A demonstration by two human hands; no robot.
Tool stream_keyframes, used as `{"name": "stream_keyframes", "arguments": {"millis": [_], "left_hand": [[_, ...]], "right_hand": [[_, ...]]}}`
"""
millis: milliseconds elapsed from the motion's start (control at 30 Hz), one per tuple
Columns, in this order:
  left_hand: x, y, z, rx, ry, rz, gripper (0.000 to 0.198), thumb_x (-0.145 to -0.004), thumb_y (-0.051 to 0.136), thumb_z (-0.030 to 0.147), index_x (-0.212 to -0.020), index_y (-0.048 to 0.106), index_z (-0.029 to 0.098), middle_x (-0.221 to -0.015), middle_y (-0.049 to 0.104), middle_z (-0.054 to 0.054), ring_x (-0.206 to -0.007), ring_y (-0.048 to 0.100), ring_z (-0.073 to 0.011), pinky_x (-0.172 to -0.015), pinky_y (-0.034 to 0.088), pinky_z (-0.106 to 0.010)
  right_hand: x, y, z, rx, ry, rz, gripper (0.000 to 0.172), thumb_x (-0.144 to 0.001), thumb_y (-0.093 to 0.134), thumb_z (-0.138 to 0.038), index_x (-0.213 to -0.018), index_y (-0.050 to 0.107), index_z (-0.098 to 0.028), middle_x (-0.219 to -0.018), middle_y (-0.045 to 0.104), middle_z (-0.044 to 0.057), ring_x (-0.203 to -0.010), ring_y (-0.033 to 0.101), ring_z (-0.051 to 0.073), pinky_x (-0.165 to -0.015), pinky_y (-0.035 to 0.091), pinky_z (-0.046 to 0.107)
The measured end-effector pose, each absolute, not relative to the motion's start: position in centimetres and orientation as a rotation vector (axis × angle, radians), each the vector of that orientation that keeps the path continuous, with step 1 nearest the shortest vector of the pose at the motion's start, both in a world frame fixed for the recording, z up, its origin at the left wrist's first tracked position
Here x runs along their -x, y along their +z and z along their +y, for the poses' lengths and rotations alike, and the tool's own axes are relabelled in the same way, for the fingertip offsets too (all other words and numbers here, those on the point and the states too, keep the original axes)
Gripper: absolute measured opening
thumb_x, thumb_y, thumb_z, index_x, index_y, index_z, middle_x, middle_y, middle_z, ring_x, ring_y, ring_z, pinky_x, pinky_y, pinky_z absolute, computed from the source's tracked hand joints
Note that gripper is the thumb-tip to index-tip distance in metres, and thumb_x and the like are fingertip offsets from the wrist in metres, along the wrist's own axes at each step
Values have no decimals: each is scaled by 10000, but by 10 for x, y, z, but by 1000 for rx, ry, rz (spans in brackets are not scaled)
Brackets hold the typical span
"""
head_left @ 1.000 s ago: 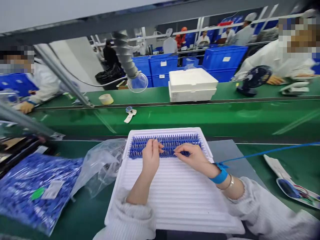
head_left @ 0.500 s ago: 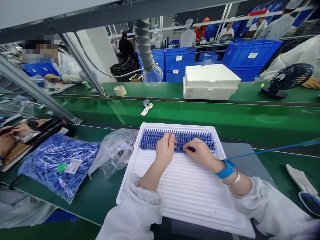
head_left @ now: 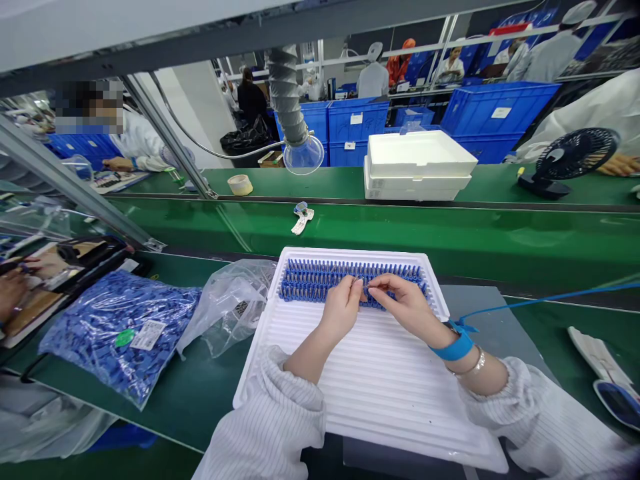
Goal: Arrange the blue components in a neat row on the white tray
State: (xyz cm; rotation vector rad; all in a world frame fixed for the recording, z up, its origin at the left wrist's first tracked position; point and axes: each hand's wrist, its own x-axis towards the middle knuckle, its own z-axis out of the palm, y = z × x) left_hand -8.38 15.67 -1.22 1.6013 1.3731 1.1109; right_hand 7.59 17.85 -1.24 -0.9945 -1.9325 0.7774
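Observation:
A white ribbed foam tray [head_left: 370, 393] lies in front of me, with rows of small blue parts [head_left: 310, 280] standing along its far end. My left hand [head_left: 341, 312] and my right hand [head_left: 407, 305] meet fingertip to fingertip over those rows. Between them they pinch a small part with thin metal leads [head_left: 363, 286]. A blue wrist strap [head_left: 456, 347] with a blue cord circles my right wrist.
A clear bag full of blue parts [head_left: 117, 327] and an emptier plastic bag [head_left: 230, 303] lie left of the tray. Beyond runs a green conveyor [head_left: 450, 233] with a white foam box [head_left: 417, 167], a tape roll [head_left: 240, 184] and a black fan [head_left: 570, 160]. Other workers sit around.
My view has shifted left and steadied. Both hands have drawn slightly back from the blue rows, and the fingertips now come together on a small part.

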Motion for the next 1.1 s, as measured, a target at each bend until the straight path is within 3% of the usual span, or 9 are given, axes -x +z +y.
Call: {"name": "stream_keyframes", "arguments": {"millis": [233, 400, 700, 1100], "left_hand": [[74, -18, 154, -1636, 1008, 1356, 346, -936, 379, 378, -721, 531, 153, -551, 513, 55, -494, 497, -90, -583, 433, -258], [78, -19, 158, -1652, 983, 1449, 317, -936, 386, 366, -781, 552, 144, -622, 570, 35, -520, 519, -95, -607, 444, -272], [83, -16, 160, -1697, 984, 1539, 297, -940, 370, 340, -804, 550, 147, -679, 598, 17, -555, 524, -101, -610, 433, -270], [80, -17, 158, -1745, 936, 1541, 277, -937, 373, 318, -807, 551, 152, -672, 594, 21, -544, 517, -101, -600, 426, -265]], "right_hand": [[-80, -17, 181, 1057, 738, -1903, 195, -849, 518, -318, -754, 595, -166, -724, 636, 36, -666, 587, 156, -625, 504, 271], [-85, -21, 186, 1120, 598, -2012, 164, -831, 491, -255, -737, 590, -165, -685, 617, 20, -624, 561, 143, -573, 450, 251], [-89, -20, 186, 1171, 145, -2419, 137, -787, 544, -123, -700, 638, -173, -687, 588, 35, -706, 491, 185, -655, 289, 316], [-85, -19, 184, 1180, 21, -2552, 154, -828, 541, -149, -729, 654, -183, -726, 601, 25, -709, 496, 164, -677, 283, 310]]}}
